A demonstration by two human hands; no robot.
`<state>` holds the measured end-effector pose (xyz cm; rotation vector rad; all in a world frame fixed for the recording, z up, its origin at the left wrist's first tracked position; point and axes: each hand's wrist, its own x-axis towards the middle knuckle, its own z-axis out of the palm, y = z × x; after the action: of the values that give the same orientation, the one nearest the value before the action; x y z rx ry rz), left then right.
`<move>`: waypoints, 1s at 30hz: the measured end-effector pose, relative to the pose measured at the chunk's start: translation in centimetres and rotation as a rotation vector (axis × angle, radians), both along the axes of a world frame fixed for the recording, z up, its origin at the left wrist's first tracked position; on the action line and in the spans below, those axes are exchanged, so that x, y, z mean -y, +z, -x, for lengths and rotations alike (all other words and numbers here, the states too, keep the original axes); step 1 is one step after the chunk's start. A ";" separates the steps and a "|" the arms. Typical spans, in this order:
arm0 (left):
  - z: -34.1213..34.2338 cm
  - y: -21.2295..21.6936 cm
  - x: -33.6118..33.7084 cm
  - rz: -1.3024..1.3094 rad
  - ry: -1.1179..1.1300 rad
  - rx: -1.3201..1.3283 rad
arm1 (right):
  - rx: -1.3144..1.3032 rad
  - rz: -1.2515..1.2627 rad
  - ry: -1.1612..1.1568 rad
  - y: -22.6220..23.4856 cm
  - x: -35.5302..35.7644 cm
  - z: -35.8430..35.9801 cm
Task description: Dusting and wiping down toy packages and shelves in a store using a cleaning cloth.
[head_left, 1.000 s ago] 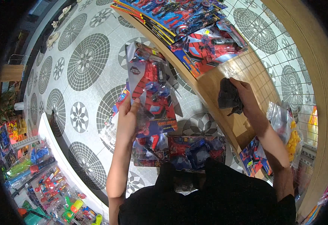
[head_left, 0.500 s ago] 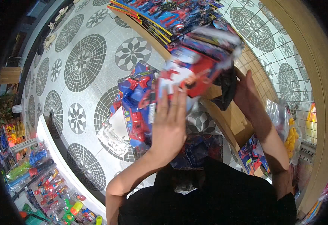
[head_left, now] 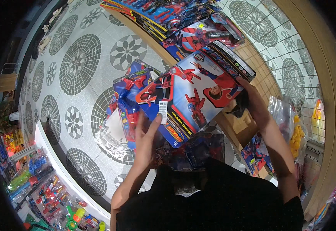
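Toy package (head_left: 198,90) now lower, in both hands (head_left: 145,138) (head_left: 253,103)

Printed white, sky-blue and red across the toy package (head_left: 204,86), deepening to dark blue at its lower corner, black along its upper edge. Plain white, marked in black, on the sticker (head_left: 163,111). Black on the crumpled material (head_left: 239,108) partly behind. Red and bright blue on the toy pack (head_left: 128,94). Light tan along the wooden shelf (head_left: 157,45); edged yellow and black on the stacked cards (head_left: 148,24) at its far end. Patterned with dark-grey gridded rounds and petalled flowers over the pale-grey floor (head_left: 102,71).
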<state>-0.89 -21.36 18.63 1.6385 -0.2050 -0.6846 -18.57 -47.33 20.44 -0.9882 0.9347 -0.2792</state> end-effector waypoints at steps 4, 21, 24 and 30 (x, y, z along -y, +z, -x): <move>0.7 -0.1 -0.6 0.148 -0.145 -0.660 | -0.657 0.243 0.217 1.0 1.9 0.2; 0.9 -0.7 -1.4 0.155 -0.165 -0.499 | 0.211 1.382 0.797 -1.2 -11.6 -5.5; 0.2 -0.9 -2.3 -0.005 -0.241 -0.378 | 0.293 1.502 0.935 -1.1 -9.3 -6.7; -0.9 0.1 -1.3 0.089 -0.175 -0.566 | -0.066 1.654 0.294 -7.3 1.0 -10.2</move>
<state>-0.04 -20.09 18.78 1.2928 0.0330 -1.2246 -8.37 -48.33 13.09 -2.6152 0.4395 -0.8127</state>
